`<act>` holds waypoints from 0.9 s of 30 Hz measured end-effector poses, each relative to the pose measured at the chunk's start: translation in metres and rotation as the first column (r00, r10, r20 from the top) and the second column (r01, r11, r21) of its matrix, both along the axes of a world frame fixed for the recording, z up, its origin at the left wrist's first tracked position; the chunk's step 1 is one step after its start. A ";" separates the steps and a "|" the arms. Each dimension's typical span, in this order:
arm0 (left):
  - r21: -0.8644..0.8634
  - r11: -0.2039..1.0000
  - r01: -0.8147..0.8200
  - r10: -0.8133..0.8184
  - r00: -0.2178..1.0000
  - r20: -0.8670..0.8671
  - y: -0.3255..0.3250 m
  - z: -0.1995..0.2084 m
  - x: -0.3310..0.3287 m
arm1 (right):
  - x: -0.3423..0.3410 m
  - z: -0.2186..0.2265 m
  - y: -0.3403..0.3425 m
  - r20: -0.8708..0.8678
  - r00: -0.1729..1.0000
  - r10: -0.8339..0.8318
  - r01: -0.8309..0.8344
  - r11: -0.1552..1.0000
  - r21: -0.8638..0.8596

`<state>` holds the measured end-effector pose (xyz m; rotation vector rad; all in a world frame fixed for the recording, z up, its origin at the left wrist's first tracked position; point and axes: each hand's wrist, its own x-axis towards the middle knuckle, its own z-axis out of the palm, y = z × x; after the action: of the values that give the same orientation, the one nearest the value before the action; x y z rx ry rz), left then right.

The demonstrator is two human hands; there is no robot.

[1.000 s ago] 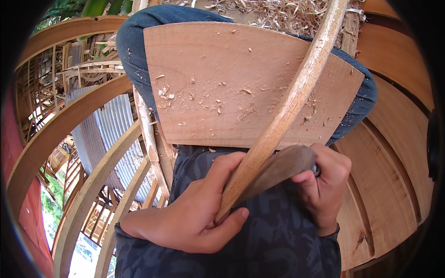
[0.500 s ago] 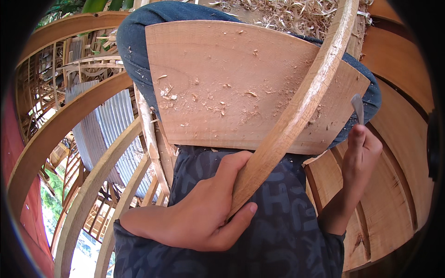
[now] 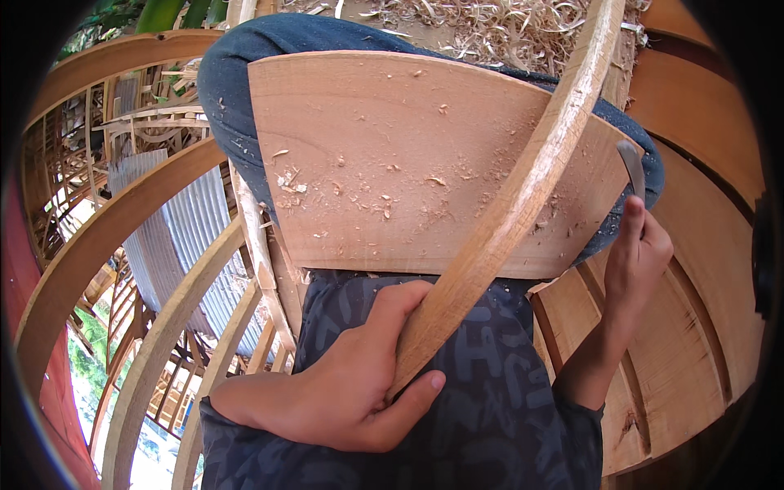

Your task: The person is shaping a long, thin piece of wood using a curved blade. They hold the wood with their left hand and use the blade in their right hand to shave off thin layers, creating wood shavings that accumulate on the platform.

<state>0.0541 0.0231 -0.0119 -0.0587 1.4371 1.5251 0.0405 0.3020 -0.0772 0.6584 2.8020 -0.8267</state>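
A long, curved wooden strip (image 3: 510, 212) slants from my chest up to the far right. My left hand (image 3: 359, 380) is wrapped round its near end, thumb on one side and fingers on the other. My right hand (image 3: 639, 249) is closed round a tool with a slim, curved grey metal blade (image 3: 632, 170); its handle is hidden in the fist. The blade points upward near the right edge of a flat wooden board (image 3: 367, 139) lying across my lap. Small shavings are scattered on the board, and the strip passes over its right part.
Curled wood shavings (image 3: 506, 33) heap up beyond my knees. Curved wooden ribs (image 3: 122, 220) rise on the left, with corrugated metal sheeting (image 3: 204, 237) beyond them. On the right is a curved plank wall (image 3: 694, 212) with dark ribs.
My right hand and the blade have risen slightly, farther along the board's right edge. The strip's near end, with my left hand on it, has shifted slightly left and toward me.
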 end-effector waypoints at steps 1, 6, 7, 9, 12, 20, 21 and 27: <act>-0.001 1.000 0.021 -0.021 0.999 -0.029 -0.002 -0.002 0.000 | 0.007 0.008 -0.003 -0.018 1.000 0.013 -0.012 0.999 0.035; -0.015 0.990 0.138 -0.138 0.971 -0.194 -0.007 -0.007 -0.006 | 0.019 0.025 -0.071 -0.100 0.913 0.396 -0.408 0.863 -0.298; -0.020 0.991 0.134 -0.135 0.973 -0.189 -0.006 -0.005 -0.005 | 0.015 0.021 -0.068 -0.091 0.912 0.399 -0.408 0.869 -0.281; -0.029 0.998 0.049 -0.051 0.996 -0.074 -0.007 -0.002 -0.001 | 0.008 0.017 -0.062 -0.081 0.914 0.398 -0.405 0.880 -0.248; 0.003 0.994 0.112 -0.112 0.994 0.008 -0.009 0.001 -0.007 | 0.000 0.014 -0.051 -0.066 0.950 0.306 -0.313 0.934 -0.171; 0.069 0.997 -0.037 0.039 0.999 -0.036 -0.008 -0.006 0.001 | 0.012 0.015 -0.004 -0.018 1.000 -0.022 0.018 0.987 -0.159; 0.076 0.997 -0.019 0.023 0.999 -0.048 -0.007 -0.007 -0.002 | 0.013 0.030 -0.029 0.000 1.000 0.001 -0.001 0.961 -0.278; -0.004 0.992 0.130 -0.129 0.976 -0.176 -0.011 -0.003 -0.014 | 0.011 0.025 -0.066 -0.051 0.893 0.447 -0.445 0.862 -0.244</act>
<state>0.0404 0.0116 -0.0153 0.1754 1.5435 1.4569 0.0513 0.2356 -0.0518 -0.0351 2.6094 -1.0395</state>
